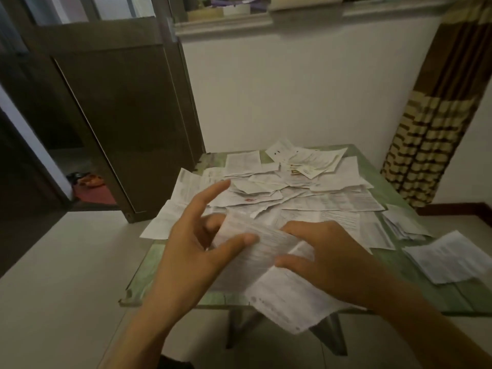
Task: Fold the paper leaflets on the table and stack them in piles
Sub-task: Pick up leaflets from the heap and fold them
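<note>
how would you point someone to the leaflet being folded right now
Start at the green table littered with loose leaflets. At its near edge, both hands meet: the left hand and right hand hold one leaflet between them. It alone is lifted off the table, bent partway, its lower end hanging past the table edge.

Loose leaflets point(306, 193) heaped mid-table point(415, 267); stack point(450, 259) at right edge; door point(114, 115) behind left.
</note>
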